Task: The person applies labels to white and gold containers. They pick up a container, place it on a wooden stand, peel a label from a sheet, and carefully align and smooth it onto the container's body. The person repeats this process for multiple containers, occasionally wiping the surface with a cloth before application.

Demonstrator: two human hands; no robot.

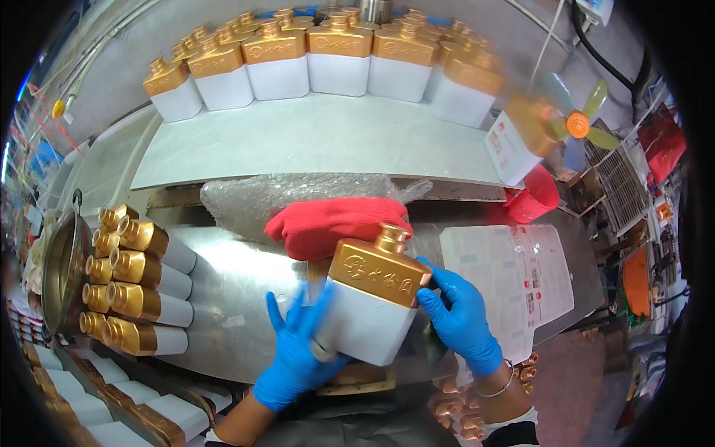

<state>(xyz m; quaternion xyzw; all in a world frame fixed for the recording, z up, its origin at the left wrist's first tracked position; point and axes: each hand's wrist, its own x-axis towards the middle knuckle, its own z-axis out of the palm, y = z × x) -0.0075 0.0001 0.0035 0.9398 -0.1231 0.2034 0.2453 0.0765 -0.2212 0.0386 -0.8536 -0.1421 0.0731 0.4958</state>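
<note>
My right hand [465, 320], in a blue glove, grips a flat, rectangular bottle [372, 316] by its right side. The bottle has a white body and an embossed gold shoulder and neck. It tilts slightly above the metal worktable [234, 298]. Beside the bottle's lower left is my gloved left hand [294, 365], fingers spread and blurred by motion. Something small and greyish shows near its palm, too smeared to name. Whether this hand touches the bottle I cannot tell. A folded red cloth [328, 223] lies just behind the bottle.
Similar bottles [339, 71] line the raised pale shelf [313, 141]; others lie stacked [173, 305] at left. A labelled bottle [514, 145] stands near a small fan [578, 124]. Label sheets [484, 261] and a red cup [536, 195] are at right. Bubble wrap [246, 200] lies behind the cloth.
</note>
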